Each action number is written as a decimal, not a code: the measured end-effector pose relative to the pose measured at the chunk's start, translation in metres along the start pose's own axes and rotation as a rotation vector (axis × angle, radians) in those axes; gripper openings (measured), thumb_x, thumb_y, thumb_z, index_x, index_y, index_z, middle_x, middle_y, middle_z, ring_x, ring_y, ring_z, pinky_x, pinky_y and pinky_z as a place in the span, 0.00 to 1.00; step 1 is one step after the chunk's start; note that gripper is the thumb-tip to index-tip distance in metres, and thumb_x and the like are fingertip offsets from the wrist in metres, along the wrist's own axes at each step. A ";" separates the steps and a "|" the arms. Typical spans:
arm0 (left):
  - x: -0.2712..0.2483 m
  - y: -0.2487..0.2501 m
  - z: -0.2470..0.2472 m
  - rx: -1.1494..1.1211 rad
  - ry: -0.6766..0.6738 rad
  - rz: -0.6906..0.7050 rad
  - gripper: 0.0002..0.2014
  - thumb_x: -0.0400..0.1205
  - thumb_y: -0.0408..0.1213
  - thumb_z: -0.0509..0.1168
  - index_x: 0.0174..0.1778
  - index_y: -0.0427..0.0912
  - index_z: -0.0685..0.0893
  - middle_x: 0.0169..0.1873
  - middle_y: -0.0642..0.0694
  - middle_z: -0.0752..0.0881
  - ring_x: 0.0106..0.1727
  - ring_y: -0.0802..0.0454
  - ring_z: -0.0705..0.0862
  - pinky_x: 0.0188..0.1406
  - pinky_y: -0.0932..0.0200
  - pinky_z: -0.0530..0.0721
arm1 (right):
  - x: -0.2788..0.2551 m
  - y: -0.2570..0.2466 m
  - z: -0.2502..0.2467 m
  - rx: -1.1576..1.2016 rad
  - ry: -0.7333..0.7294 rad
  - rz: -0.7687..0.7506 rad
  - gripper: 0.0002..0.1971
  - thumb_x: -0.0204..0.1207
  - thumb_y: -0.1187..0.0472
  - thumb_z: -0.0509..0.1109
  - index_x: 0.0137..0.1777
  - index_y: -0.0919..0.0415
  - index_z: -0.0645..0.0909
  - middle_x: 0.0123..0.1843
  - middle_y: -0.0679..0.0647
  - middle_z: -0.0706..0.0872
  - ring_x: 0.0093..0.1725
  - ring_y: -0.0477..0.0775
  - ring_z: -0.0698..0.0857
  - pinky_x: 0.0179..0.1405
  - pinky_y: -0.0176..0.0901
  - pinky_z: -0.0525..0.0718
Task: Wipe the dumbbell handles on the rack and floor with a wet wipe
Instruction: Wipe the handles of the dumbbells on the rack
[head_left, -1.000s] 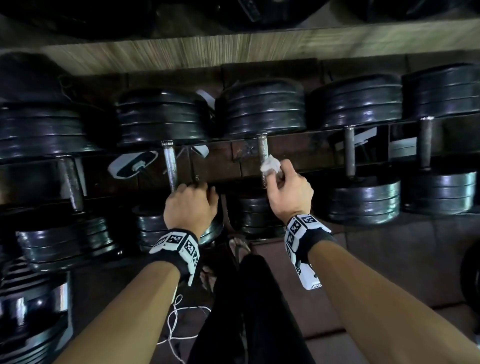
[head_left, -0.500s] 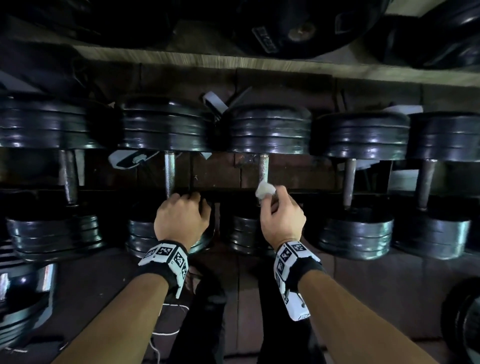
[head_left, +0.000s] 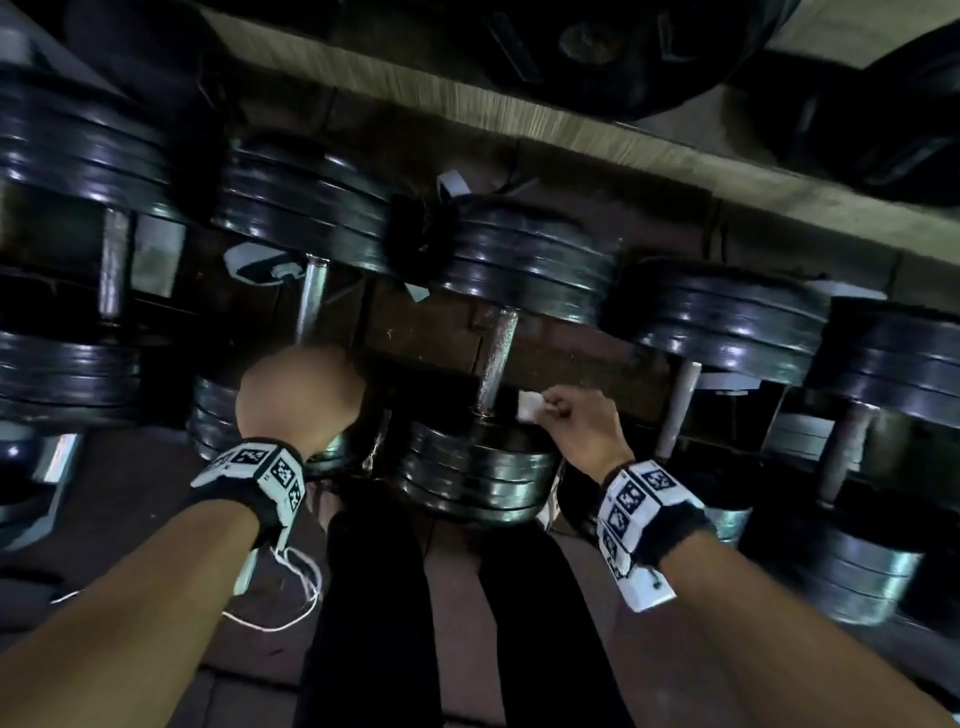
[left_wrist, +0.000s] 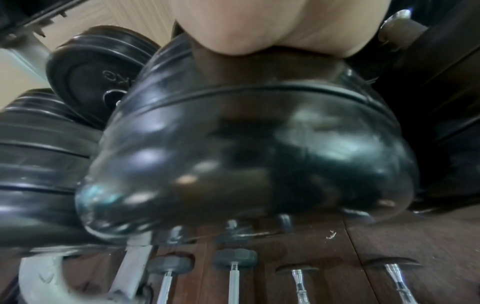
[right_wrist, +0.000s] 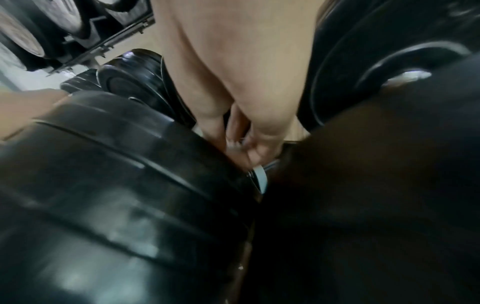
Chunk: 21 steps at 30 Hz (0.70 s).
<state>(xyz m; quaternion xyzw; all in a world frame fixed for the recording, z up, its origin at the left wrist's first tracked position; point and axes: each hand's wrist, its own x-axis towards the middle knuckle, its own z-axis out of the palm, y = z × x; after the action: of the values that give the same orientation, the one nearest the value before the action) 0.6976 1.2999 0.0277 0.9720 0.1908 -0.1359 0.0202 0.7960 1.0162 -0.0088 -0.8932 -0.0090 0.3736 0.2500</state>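
At centre frame the right hand (head_left: 582, 431) is pinching a folded wet wipe (head_left: 529, 405) just right of the middle dumbbell handle (head_left: 497, 358), seemingly lining up another pass. The left hand (head_left: 298, 402) is curling into a fist over the neighbouring dumbbell (head_left: 311, 312), likely bracing; whether it is grasping anything, I cannot tell.
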 end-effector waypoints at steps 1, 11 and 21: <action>-0.001 0.000 0.000 0.004 -0.003 0.001 0.11 0.75 0.44 0.71 0.32 0.42 0.85 0.23 0.44 0.79 0.27 0.39 0.81 0.25 0.60 0.68 | 0.005 -0.002 0.003 -0.026 -0.024 -0.004 0.06 0.79 0.63 0.74 0.53 0.59 0.90 0.52 0.55 0.92 0.55 0.54 0.88 0.43 0.30 0.70; -0.001 -0.002 0.002 -0.021 -0.002 0.022 0.12 0.75 0.43 0.70 0.28 0.41 0.82 0.20 0.44 0.77 0.24 0.41 0.77 0.25 0.60 0.63 | 0.028 -0.019 0.028 0.007 -0.134 -0.143 0.05 0.77 0.65 0.77 0.47 0.68 0.89 0.44 0.57 0.88 0.47 0.51 0.83 0.43 0.36 0.70; 0.000 -0.005 0.004 -0.027 -0.006 0.033 0.13 0.76 0.43 0.68 0.30 0.40 0.83 0.21 0.44 0.78 0.25 0.40 0.78 0.25 0.59 0.66 | 0.011 -0.011 0.013 0.076 -0.198 -0.233 0.10 0.80 0.54 0.76 0.42 0.59 0.90 0.38 0.43 0.86 0.41 0.40 0.81 0.48 0.33 0.74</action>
<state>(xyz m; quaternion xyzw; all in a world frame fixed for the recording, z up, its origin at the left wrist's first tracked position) 0.6943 1.3040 0.0238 0.9742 0.1764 -0.1357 0.0362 0.7969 1.0337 -0.0186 -0.8348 -0.1229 0.4285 0.3230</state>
